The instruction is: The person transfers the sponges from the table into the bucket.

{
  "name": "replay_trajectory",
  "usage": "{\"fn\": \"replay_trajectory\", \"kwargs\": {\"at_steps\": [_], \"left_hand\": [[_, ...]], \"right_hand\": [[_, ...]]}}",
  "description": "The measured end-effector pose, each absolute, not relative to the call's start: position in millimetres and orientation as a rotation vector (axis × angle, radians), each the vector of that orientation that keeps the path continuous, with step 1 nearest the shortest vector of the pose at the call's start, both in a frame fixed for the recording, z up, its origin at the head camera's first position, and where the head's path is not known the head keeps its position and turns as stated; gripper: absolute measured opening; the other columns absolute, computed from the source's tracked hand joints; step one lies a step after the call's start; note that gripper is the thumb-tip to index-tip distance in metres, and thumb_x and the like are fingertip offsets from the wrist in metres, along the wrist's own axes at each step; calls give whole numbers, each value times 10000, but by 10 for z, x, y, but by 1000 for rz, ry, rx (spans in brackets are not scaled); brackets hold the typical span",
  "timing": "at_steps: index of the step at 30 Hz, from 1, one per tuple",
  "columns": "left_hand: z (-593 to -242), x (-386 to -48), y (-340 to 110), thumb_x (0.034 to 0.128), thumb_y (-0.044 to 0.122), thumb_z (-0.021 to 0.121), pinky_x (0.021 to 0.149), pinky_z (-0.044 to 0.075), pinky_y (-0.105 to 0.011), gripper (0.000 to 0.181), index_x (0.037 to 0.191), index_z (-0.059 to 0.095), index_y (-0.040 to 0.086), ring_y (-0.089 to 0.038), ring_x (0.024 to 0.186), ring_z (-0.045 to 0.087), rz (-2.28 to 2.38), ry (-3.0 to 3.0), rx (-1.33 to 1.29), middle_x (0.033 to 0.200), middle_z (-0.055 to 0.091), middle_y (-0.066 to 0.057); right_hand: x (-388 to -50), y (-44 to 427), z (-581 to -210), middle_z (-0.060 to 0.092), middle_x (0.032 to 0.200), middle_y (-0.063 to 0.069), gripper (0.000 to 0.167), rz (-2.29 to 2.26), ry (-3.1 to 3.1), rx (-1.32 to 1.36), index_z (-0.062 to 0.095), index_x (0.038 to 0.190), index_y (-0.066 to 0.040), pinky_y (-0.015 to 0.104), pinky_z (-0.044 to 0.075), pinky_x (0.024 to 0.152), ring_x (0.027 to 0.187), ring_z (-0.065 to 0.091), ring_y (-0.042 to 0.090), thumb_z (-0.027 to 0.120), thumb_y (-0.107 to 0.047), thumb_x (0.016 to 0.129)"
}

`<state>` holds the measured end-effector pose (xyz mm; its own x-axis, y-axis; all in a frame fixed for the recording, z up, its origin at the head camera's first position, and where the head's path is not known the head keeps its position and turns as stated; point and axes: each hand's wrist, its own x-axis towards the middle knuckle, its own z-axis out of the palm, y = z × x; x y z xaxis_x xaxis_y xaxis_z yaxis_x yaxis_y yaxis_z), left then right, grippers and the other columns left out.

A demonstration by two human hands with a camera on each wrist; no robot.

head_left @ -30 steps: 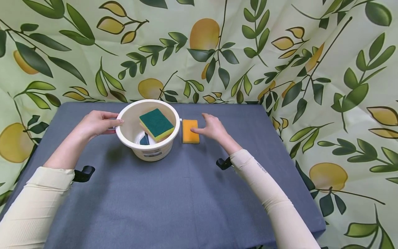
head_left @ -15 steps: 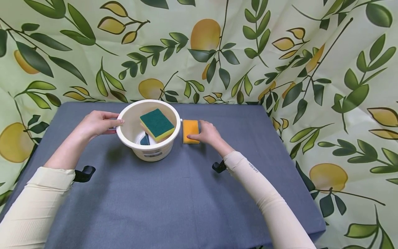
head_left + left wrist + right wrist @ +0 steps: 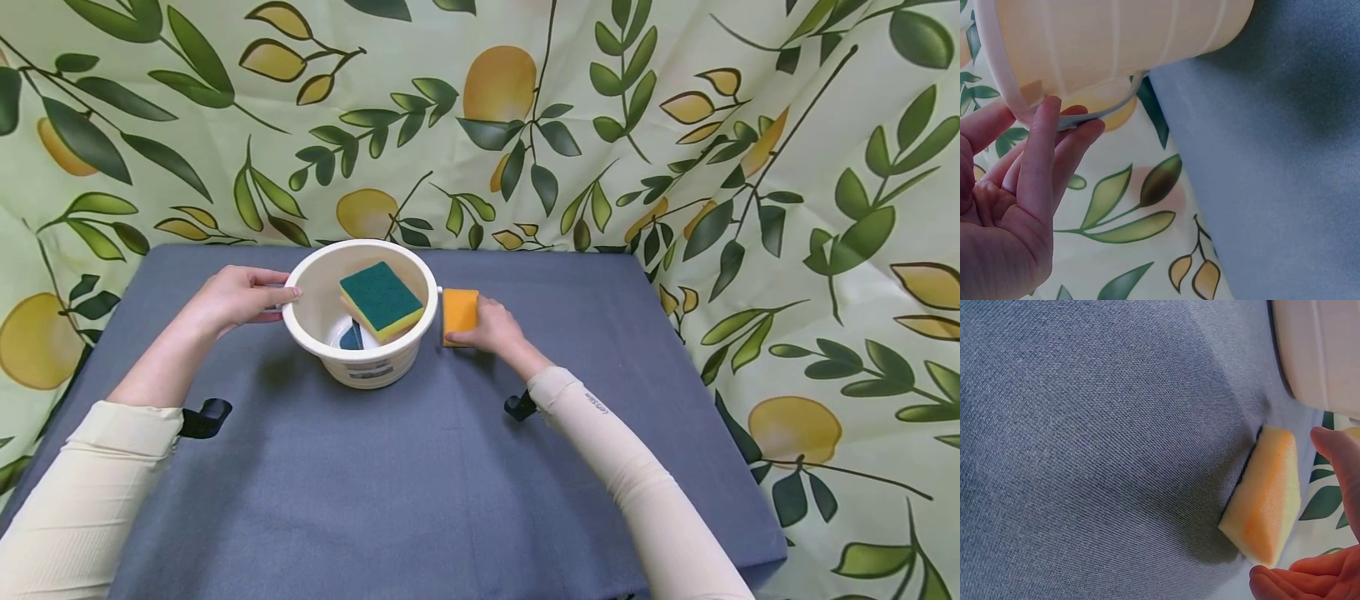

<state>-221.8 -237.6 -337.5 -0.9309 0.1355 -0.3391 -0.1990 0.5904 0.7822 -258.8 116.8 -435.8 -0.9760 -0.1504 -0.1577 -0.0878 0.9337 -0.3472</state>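
Note:
A cream plastic bucket point(image 3: 341, 365) stands toward the back of the table. My left hand point(image 3: 240, 298) grips its left rim, thumb over the edge and fingers outside by the thin handle point(image 3: 1110, 111). Inside the bucket lies a green-and-yellow scouring sponge point(image 3: 382, 296). Beneath it shows a blue-and-white item point(image 3: 351, 337), mostly covered. Just right of the bucket, an orange sponge point(image 3: 461, 310) with a dark underside lies on the table. My right hand point(image 3: 498, 327) is spread around it; in the right wrist view, thumb and fingertips appear slightly apart from the sponge point(image 3: 1266, 500).
A blue-grey cloth covers the table point(image 3: 360, 500). Behind it and along the right side hangs a curtain point(image 3: 420, 50) printed with fruit and leaves. Black straps point(image 3: 204, 419) sit at both wrists.
My right hand has moved left and down to the orange sponge, its thumb now over the sponge's near edge. The left hand keeps its grip on the bucket rim.

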Motion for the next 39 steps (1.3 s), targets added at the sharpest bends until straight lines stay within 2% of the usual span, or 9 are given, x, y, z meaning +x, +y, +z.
{"fn": "replay_trajectory", "kwargs": {"at_steps": [4,14,31,39], "left_hand": [[-3368,-2222,-2369,963,295,627,764,587,-247,677,1443,360,-100,15,782,616,1274,2450,-56,1372,458,-341],[-3360,-2228,-2347,958,291,636,759,588,-250,673,1444,368,-91,-24,807,638,1281,2443,-73,1379,452,-338],[-3343,-2213,-2351,962,289,631,760,587,-244,668,1446,367,-89,-33,821,631,1268,2443,-79,1371,459,-336],[-3350,-2215,-2365,964,286,629,763,587,-252,663,1442,370,-93,-38,825,631,1258,2448,-74,1380,448,-337]], "right_hand": [[-2588,1150,-4381,584,1157,172,974,-518,2913,-167,393,1415,46,397,523,839,954,564,279,782,-545,746],[-2592,1133,-4445,580,1124,156,973,-460,2931,-131,401,1386,30,402,527,797,918,560,270,785,-577,730],[-2616,1090,-4455,569,1184,198,983,-496,2904,-149,385,1391,76,406,526,865,955,573,293,801,-529,738],[-2632,1062,-4449,568,1172,189,927,-501,2886,-137,419,1360,74,401,522,869,952,564,296,802,-503,743]]}}
